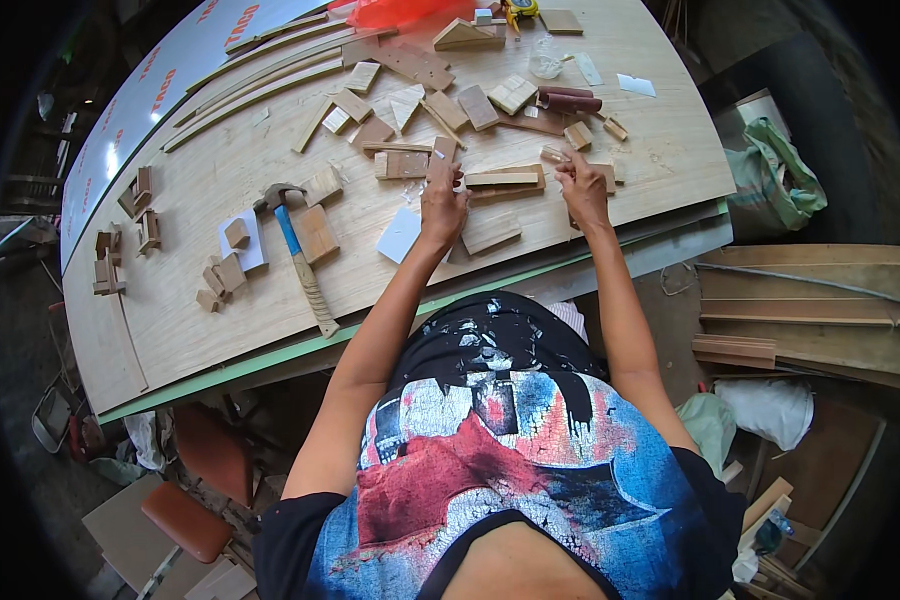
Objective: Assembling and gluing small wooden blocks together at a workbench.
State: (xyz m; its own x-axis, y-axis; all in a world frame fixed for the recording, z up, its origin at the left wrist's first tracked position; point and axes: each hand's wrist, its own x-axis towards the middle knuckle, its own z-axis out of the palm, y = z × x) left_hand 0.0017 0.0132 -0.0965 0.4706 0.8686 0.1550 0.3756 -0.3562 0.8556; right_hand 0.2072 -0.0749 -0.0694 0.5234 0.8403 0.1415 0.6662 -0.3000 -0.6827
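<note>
My left hand (443,212) is closed round a small reddish-brown wooden block (443,155), held upright just above the tabletop. My right hand (582,192) is closed too, pinching a small pale piece (553,154) between thumb and fingers; its exact kind is too small to make out. Between the two hands lies a flat block with a lighter strip (502,180) across it. Beside my left wrist are a white card (399,235) and a wooden block (491,233). A brown block (604,178) sits partly behind my right hand.
A claw hammer (297,250) with a blue and tan handle lies to the left. Several small wooden assemblies (110,260) stand at the far left. Offcuts, long strips (260,85), a yellow tape measure (519,10) and red plastic (400,10) spread across the far side of the table (200,330).
</note>
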